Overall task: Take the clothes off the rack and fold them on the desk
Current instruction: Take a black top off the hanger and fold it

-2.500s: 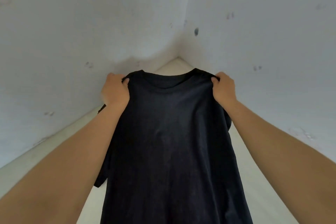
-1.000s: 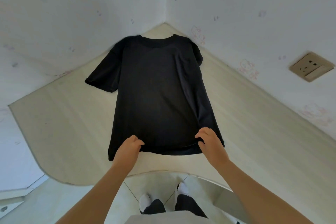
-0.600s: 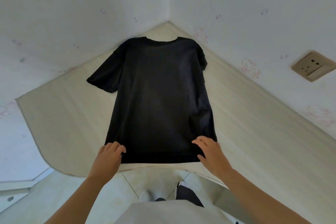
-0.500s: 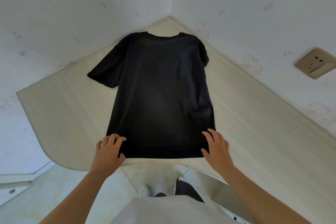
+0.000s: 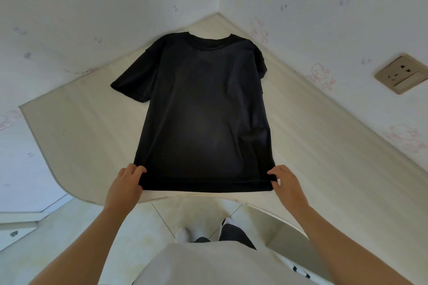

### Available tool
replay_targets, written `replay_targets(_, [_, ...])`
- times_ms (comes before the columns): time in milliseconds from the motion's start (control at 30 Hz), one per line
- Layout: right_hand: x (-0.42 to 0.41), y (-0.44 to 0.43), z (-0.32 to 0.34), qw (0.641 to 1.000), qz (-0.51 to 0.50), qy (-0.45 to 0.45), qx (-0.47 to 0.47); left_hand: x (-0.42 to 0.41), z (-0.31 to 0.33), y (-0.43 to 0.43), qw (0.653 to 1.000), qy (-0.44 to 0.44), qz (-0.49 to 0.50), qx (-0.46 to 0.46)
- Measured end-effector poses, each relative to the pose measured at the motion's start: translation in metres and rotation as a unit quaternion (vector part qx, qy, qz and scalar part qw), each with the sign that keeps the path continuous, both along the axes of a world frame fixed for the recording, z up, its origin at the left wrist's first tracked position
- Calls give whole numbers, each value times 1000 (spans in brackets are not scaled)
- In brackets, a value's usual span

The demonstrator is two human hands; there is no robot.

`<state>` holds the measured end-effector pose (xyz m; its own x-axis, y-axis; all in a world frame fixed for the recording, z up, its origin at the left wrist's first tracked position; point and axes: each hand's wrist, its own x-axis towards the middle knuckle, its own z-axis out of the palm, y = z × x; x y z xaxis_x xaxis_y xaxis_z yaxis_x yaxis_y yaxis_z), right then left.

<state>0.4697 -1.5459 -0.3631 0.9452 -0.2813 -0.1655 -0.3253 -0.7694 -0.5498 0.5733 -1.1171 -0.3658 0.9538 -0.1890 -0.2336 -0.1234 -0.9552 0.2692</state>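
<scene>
Nearest: person's pale top (image 5: 215, 264) fills the bottom edge, dark trousers (image 5: 234, 236) and white socks (image 5: 183, 235) below it on a tiled floor (image 5: 196, 211).

Both bare forearms reach forward to the desk's curved front edge. Left hand (image 5: 125, 188) has its fingers curled over the near-left corner of the hem, pinching the cloth. Right hand (image 5: 288, 188) pinches the near-right corner of the hem, fingers on top and thumb at the edge. Both hands gripping, neither open.

Black T-shirt (image 5: 203, 111) lies flat on the pale wood desk (image 5: 81, 136), hem nearest the person and just inside the front edge, collar at the far end pointing into the corner of the room. Hem looks pulled straight between the two hands. Left sleeve spreads out flat to the side. Right sleeve sits close against the body of the shirt, partly bunched, cannot tell whether it is folded under. Small wrinkles on the right side near the hem.

Desk is a corner desk, meeting both walls at the far point.

Right wall: beige wall socket (image 5: 403, 74) above the desk surface, faint pink cartoon stickers (image 5: 320, 76) low along it. Left wall (image 5: 69, 18): white, small scuffs and marks.
</scene>
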Motion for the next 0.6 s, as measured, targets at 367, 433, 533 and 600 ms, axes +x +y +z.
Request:
replay_targets(367, [-5,-24,40,970,-198,-139,0,-1,23,7,972,-111,141,-153])
replay_targets(433, [-18,-31,39,972,-210,-100,-36,-7,23,15,980,-109,126,-110])
replay_targets(533, [-37,-43,11,993,-94,42,-64,-18,7,27,996,-26,75,-27])
replay_targets(600, [-34,-42,5,993,-47,96,-58,-21,2,30,997,-3,68,-24])
